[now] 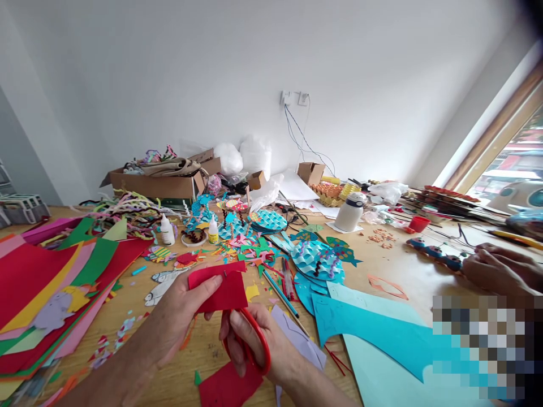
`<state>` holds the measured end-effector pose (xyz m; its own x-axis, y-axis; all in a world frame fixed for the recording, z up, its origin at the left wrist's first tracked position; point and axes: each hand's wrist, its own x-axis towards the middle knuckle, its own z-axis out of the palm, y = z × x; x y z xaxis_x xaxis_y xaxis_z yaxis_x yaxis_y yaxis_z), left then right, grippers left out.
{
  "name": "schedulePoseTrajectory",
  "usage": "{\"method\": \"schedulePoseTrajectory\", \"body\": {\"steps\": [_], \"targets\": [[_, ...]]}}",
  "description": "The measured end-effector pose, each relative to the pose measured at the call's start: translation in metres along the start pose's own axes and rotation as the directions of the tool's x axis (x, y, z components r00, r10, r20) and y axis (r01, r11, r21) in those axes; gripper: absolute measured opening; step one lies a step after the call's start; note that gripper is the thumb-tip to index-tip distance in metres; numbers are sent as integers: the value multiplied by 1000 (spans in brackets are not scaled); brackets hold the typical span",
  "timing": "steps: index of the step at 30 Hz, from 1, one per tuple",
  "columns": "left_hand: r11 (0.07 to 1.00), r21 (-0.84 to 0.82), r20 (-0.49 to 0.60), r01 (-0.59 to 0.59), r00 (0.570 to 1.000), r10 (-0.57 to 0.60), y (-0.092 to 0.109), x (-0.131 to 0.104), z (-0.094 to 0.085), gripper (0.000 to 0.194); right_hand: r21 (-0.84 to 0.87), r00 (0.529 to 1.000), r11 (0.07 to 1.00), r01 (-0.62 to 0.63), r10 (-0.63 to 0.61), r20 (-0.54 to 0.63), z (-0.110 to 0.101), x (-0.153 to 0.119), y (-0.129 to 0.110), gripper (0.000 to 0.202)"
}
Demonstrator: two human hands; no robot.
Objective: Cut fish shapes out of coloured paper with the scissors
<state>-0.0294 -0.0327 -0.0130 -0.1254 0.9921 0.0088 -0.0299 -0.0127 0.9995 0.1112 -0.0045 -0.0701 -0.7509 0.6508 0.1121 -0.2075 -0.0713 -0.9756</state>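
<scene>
My left hand pinches a piece of red paper by its left side, thumb on top. Just below and to the right, my right hand grips a pair of red-handled scissors, fingers through the loops. The blades are hidden behind the paper, so I cannot tell whether they are cutting it. Under my right hand a second red sheet lies on the table. Nearby are a purple paper piece, a blue pencil and colourful paper scraps.
Coloured paper sheets are stacked at left. Two white glue bottles stand behind the scraps. Blue wavy paper crafts sit right of centre, near large blue paper. Another person's hands work at far right. A cardboard box stands behind.
</scene>
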Motion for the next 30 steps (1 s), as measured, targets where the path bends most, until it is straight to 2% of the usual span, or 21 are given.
{"method": "schedulePoseTrajectory", "body": {"steps": [12,18,21,30], "targets": [[1000,-6,-2,-1,1000,1,0,1,0,14,-3,1000,1000,-10,10,-17,-1,0,4,52],[1000,22,31,7,999,-7,1,2,-1,17,-17,1000,1000,-23,23,-21,-2,0,4,54],[999,25,9,20,1000,-20,3,2,-1,17,-17,999,999,-31,30,-12,-2,0,4,54],[998,-56,-3,34,999,-34,8,1,0,14,-12,1000,1000,-28,28,-14,-1,-1,0,52]]}}
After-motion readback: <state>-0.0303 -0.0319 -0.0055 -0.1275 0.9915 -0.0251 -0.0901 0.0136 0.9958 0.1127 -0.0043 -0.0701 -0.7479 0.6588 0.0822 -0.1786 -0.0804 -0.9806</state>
